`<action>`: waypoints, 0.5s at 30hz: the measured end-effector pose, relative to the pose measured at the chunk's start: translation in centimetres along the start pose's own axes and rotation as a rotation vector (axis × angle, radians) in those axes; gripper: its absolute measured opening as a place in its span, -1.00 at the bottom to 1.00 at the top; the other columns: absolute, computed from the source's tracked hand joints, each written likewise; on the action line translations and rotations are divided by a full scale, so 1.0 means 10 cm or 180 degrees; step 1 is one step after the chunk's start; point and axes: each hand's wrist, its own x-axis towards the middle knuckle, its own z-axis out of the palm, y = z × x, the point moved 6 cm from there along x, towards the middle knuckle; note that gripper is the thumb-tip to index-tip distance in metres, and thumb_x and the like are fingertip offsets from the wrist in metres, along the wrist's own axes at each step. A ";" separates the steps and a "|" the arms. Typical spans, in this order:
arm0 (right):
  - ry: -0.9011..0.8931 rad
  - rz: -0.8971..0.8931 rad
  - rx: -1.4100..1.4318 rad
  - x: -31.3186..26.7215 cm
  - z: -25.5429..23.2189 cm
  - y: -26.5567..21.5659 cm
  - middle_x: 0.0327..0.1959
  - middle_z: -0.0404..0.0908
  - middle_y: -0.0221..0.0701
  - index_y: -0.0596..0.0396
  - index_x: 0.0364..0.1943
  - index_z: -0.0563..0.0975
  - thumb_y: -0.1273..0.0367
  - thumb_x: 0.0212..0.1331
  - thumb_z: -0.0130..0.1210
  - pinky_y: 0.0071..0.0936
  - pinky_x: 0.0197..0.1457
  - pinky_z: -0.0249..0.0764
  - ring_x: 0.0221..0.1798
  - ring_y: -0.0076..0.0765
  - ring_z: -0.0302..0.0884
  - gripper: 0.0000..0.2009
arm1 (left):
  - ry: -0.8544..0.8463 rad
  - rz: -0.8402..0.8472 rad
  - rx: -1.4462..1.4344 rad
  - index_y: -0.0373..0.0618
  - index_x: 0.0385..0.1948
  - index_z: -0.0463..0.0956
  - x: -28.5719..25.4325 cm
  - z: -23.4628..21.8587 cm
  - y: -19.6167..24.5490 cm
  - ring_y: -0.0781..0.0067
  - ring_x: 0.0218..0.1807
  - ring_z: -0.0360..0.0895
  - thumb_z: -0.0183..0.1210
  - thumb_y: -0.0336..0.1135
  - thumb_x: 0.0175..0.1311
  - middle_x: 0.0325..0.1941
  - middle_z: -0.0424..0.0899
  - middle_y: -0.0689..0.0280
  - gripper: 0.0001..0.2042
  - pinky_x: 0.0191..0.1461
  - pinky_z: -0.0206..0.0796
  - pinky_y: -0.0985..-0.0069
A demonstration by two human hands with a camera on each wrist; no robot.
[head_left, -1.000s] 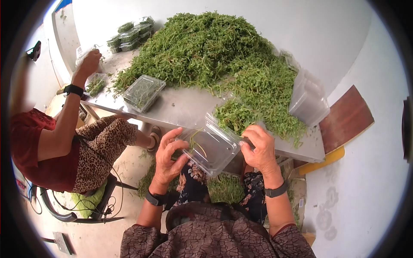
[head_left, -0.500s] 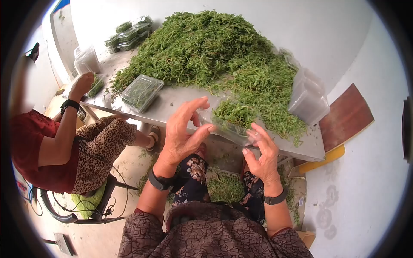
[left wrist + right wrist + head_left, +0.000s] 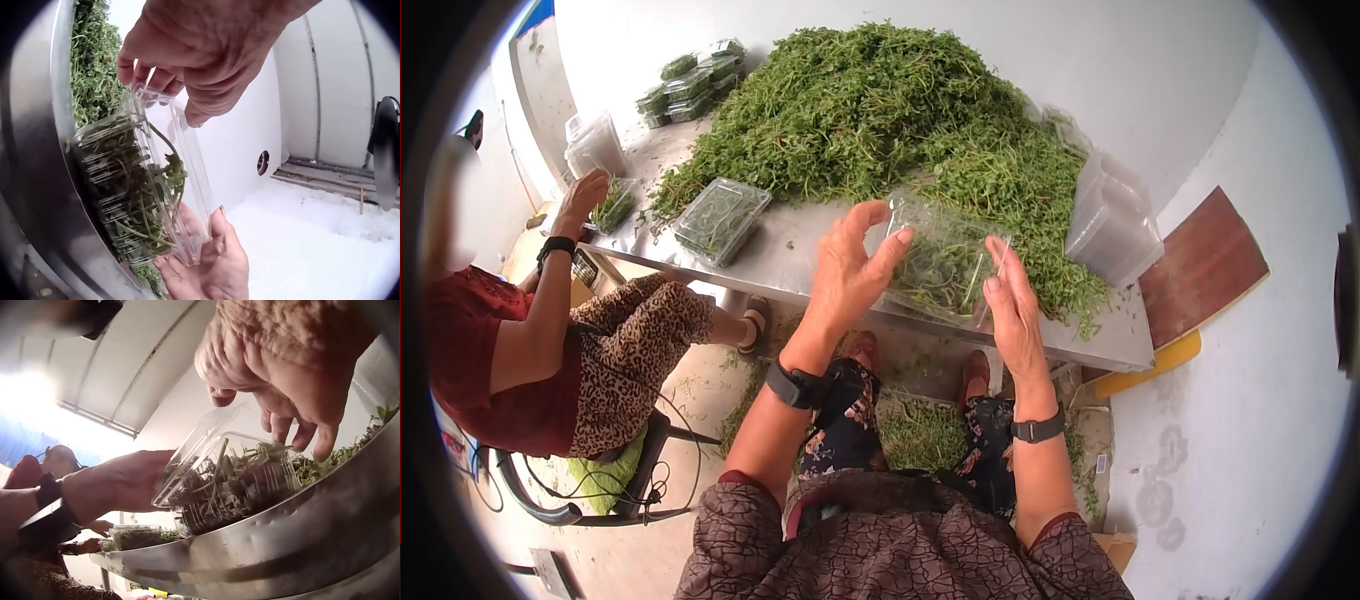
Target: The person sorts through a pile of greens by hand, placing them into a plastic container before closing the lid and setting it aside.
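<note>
A clear plastic clamshell box (image 3: 940, 268) filled with green leafy stems sits at the near edge of the metal table, its lid (image 3: 195, 159) tilted partway down over the greens. My left hand (image 3: 848, 265) holds the lid's left side, thumb on the near face and fingers beyond the edge. At the opposite end, my right hand (image 3: 1016, 318) has its thumb and fingers about the lid's right corner. A few stems (image 3: 176, 175) poke out through the gap between lid and base. Behind the box rises a big heap of greens (image 3: 870, 110).
A closed, filled box (image 3: 722, 222) lies to the left, with stacked filled boxes (image 3: 690, 85) farther back. Nested empty boxes (image 3: 1115, 220) stand at the right. Another person (image 3: 520, 350) sits at the left, a hand by an open box (image 3: 612, 208). A reddish board (image 3: 1205, 260) leans at right.
The lid, earlier held up toward me, has swung away and down over the filled base. Both my hands moved forward with it. The other person's hand lowered from the empty boxes to the open box.
</note>
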 end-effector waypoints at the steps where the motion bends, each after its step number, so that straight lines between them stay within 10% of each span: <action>1: 0.0002 -0.0008 -0.0001 0.04 0.00 0.01 0.27 0.29 -0.03 0.25 0.31 0.19 0.08 0.32 -0.07 -0.19 0.33 0.21 0.36 -0.03 0.21 -0.38 | 0.0004 0.0007 -0.0001 -0.25 -0.05 0.47 0.00 0.00 -0.01 0.23 -0.20 0.51 0.21 -0.12 0.18 -0.19 0.63 0.09 -0.58 -0.02 0.35 0.32; 3: -0.0120 -0.0011 0.0136 0.10 0.02 0.00 0.30 0.23 -0.02 0.30 0.31 0.16 0.09 0.33 -0.07 -0.24 0.32 0.23 0.38 -0.08 0.19 -0.36 | -0.0457 -0.0680 -0.0341 -0.34 0.03 0.40 -0.03 0.06 -0.10 0.37 0.04 0.50 0.17 -0.12 0.28 -0.03 0.58 0.13 -0.54 0.09 0.32 0.35; 15: -0.0122 0.0529 0.0300 0.12 0.05 0.04 0.10 0.50 -0.05 0.38 0.23 0.24 0.22 0.33 -0.01 -0.43 0.12 0.41 0.13 -0.27 0.48 -0.46 | -0.0343 -0.1213 -0.1389 -0.35 -0.04 0.39 -0.11 0.27 -0.23 0.57 -0.18 0.44 0.15 -0.14 0.31 -0.21 0.53 0.29 -0.59 -0.15 0.31 0.57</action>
